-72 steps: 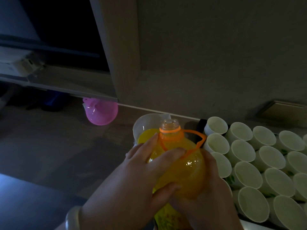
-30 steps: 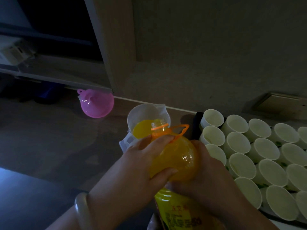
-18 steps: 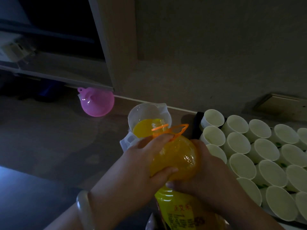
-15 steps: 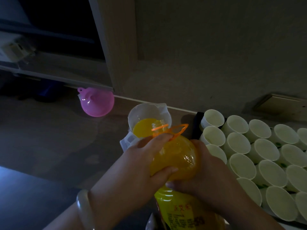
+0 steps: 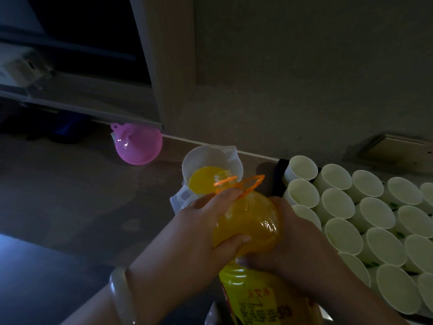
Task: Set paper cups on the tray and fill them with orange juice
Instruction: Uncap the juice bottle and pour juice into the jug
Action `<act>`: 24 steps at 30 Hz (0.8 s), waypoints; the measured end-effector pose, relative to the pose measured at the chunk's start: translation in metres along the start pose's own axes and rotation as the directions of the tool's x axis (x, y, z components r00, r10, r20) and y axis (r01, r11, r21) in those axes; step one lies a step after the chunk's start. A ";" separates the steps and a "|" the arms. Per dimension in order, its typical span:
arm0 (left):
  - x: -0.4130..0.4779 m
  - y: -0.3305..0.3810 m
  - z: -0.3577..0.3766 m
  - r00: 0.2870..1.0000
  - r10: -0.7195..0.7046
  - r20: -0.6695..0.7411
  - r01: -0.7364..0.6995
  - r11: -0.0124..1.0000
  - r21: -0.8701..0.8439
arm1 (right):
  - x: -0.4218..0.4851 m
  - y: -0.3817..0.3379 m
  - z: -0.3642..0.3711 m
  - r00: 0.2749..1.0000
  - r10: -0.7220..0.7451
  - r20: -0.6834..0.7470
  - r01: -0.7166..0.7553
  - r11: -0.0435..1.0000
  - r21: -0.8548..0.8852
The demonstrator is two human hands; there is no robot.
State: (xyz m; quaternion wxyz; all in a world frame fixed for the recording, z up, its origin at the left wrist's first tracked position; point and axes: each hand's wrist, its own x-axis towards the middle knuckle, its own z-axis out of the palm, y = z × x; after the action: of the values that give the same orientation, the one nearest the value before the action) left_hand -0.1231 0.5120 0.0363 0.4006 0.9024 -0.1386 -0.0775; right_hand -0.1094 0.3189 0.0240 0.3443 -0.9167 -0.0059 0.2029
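Head view: left hand (image 5: 194,231) and right hand (image 5: 295,238) grip juice bottle (image 5: 248,221) above part-filled jug (image 5: 206,156).

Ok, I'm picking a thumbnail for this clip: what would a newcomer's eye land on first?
The bright orange juice bottle at centre, held in left hand and right hand, tipped over a white jug part-full of juice. Then the pink funnel at left and the paper cups massed at right.

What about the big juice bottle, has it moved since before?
Yes. The juice bottle tipped forward: its mouth, earlier by the white jug's right rim, now hangs over the juice inside.
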 end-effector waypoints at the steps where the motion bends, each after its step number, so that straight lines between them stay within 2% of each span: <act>1: 0.000 0.000 0.000 1.000 0.003 -0.002 -0.003 1.000 -0.003 | 0.000 0.000 0.000 1.000 -0.004 0.002 0.004 1.000 -0.005; 24: 0.000 0.000 -0.001 0.999 -0.037 -0.002 0.037 0.999 0.030 | 0.004 -0.003 -0.004 0.999 -0.018 0.027 0.018 1.000 -0.008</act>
State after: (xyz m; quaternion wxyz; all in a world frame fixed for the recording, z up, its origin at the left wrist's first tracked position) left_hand -0.1227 0.5123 0.0366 0.3855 0.9108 -0.1229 -0.0823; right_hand -0.1040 0.3189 0.0275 0.3422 -0.9151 -0.0197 0.2123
